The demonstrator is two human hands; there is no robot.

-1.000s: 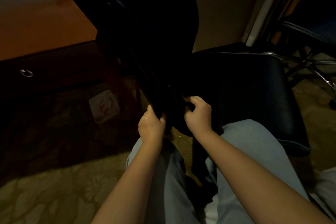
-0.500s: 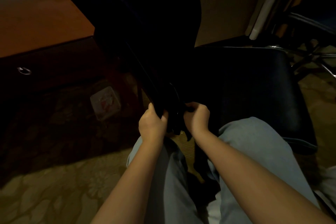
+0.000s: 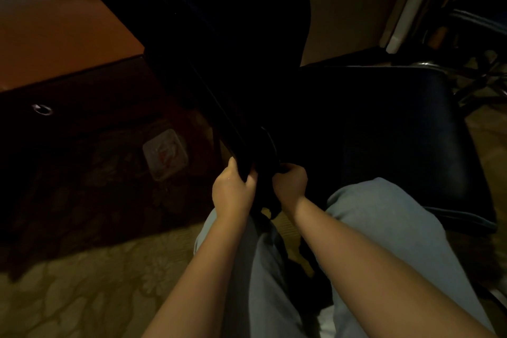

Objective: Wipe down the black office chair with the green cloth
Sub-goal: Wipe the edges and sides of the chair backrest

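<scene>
Room: dim, patterned carpet (image 3: 68, 296).
Hands: left hand (image 3: 233, 192), right hand (image 3: 290, 185) both grip black office chair (image 3: 397, 132) backrest's lower edge.
Handling: probably heavy, stiff; frame edge suits.

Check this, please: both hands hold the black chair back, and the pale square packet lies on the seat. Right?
No: the head view shows the pale square packet on the carpet, left of the chair back, not on the seat. The left hand and right hand do hold it.
</scene>
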